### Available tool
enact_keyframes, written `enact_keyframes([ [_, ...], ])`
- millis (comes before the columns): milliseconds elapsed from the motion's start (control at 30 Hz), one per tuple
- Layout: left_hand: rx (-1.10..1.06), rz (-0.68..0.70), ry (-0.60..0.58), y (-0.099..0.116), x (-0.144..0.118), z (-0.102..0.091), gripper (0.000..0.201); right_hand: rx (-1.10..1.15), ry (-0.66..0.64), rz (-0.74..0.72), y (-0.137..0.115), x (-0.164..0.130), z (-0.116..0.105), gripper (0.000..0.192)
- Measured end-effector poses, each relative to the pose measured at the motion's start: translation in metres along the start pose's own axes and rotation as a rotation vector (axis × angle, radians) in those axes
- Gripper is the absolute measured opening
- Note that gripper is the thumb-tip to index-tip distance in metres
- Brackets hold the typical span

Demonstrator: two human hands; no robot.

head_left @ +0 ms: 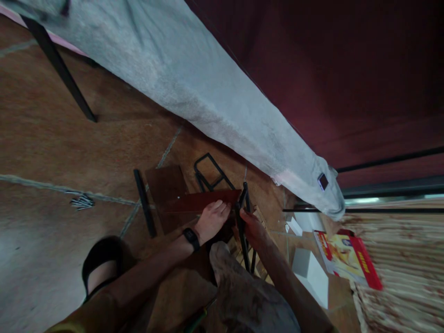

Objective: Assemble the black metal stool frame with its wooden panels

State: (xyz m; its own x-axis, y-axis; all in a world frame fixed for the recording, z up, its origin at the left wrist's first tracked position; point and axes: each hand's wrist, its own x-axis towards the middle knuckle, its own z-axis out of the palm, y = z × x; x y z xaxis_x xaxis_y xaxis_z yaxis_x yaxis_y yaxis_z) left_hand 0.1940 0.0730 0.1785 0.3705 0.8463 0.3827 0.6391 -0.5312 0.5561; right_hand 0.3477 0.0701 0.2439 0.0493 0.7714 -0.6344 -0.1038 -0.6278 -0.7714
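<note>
My left hand (214, 221), with a black band on its wrist, is closed on the edge of a reddish-brown board (204, 201). At the board's right end stands a black metal frame (242, 226). My right hand (255, 229) grips this frame, thumb on its near bar and the other fingers mostly hidden. Board and frame meet between my two hands; whether they are joined I cannot tell. Just beyond the board, a second black tube frame (212, 173) rests on the floor. To the left lie a flat brown panel (166, 178) and a black bar (144, 203).
Several bolts (82, 200) lie on the tiled floor at left. A bed with a grey cover (215, 92) runs diagonally above, with a phone (323, 181) near its end. White boxes (310, 275) and a red-yellow box (347, 256) are at right. A green-handled tool (197, 320) is below.
</note>
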Motion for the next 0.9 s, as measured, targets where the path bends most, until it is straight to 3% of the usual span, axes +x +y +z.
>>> enact_keyframes([
  [633, -0.019, 0.049, 0.013, -0.001, 0.002, 0.013, 0.032, 0.002, -0.005, 0.000, -0.001, 0.003, -0.009, 0.030],
  [900, -0.098, -0.001, 0.046, -0.001, -0.005, 0.023, 0.029, -0.058, -0.056, 0.011, 0.000, 0.002, -0.010, 0.032],
])
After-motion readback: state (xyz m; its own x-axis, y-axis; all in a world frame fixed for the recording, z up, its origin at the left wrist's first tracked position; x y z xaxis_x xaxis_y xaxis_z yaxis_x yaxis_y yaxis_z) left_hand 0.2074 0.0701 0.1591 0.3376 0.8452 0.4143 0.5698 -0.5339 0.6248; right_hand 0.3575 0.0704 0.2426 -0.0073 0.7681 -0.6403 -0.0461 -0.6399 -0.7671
